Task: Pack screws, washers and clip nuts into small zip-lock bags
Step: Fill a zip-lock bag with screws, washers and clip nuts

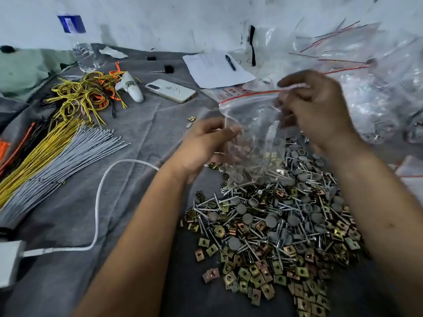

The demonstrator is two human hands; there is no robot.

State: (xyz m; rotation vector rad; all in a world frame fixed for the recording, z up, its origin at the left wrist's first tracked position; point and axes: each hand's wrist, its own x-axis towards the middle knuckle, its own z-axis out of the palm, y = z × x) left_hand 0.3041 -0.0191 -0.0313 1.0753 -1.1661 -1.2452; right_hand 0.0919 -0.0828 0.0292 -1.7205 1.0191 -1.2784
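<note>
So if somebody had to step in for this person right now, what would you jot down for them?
Left hand grips the left side of the clear red-striped zip-lock bag; right hand pinches its top edge. The bag hangs above the mixed pile of silver screws, grey round washers and brass-coloured square clip nuts on the grey cloth. Some pieces seem to be inside already; the count is unclear. Filled clear bags lie at the right. Left: finish and seal this bag, then keep bagging the large pile.
</note>
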